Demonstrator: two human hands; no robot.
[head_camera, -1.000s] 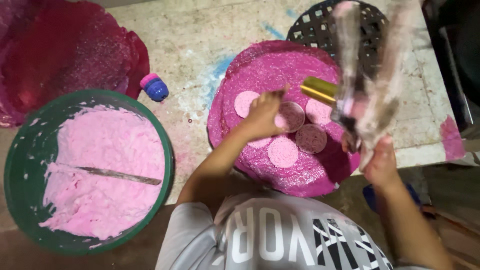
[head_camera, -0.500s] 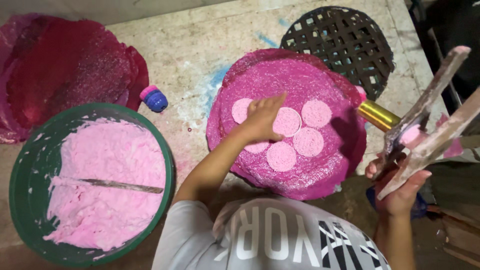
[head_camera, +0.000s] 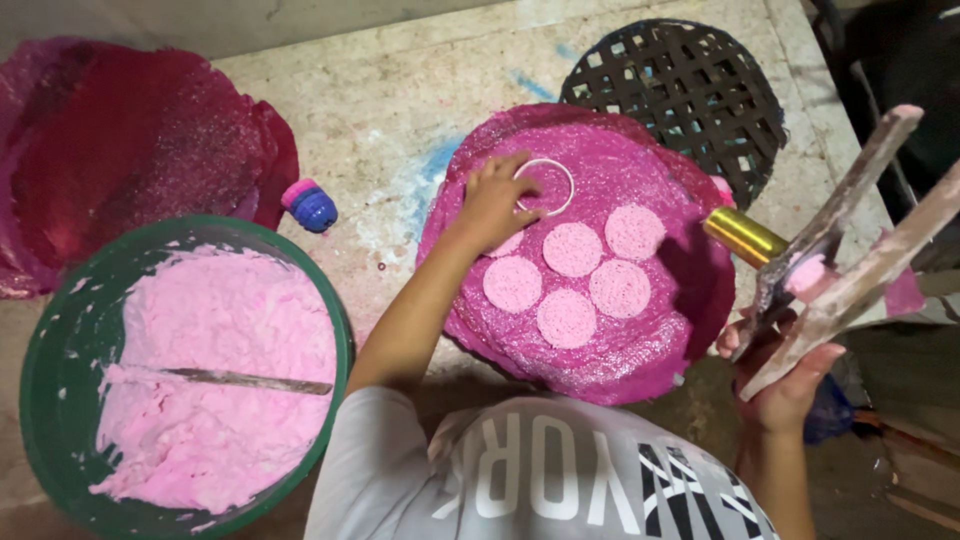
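Holding the thin white ring (head_camera: 545, 186) down with my left hand (head_camera: 492, 205), I've got the fingers curled over its left rim, pressing it flat on the pink mesh-covered tray (head_camera: 690, 300) just above centre frame. That ring looks light and stiff, a hoop with nothing inside it yet; I judge it wants a pinch on the rim from above, because anything sideways would drag it across the mesh. Below it lie the round pink discs (head_camera: 572, 249), five clear ones plus one partly under my palm, and those look soft, wet and easily smeared, so I'd keep my fingertips off them entirely.

Over at the right edge, my right hand (head_camera: 785, 375) is closed around two paste-caked wooden sticks (head_camera: 860, 250) fanned upward, with a gold cylinder (head_camera: 744, 237) poking out beside them; whether that hand also grips the cylinder I can't tell. A blob of pink paste (head_camera: 806, 274) clings there and looks slippery.

Lower left sits the green basin (head_camera: 60, 330) full of thick pink paste with a stick lying in it. A dark lattice tray (head_camera: 690, 90) sits upper right, a red mesh sheet (head_camera: 130, 150) upper left, and a small blue-and-pink cap (head_camera: 311, 205) rests on the worktop (head_camera: 400, 90).
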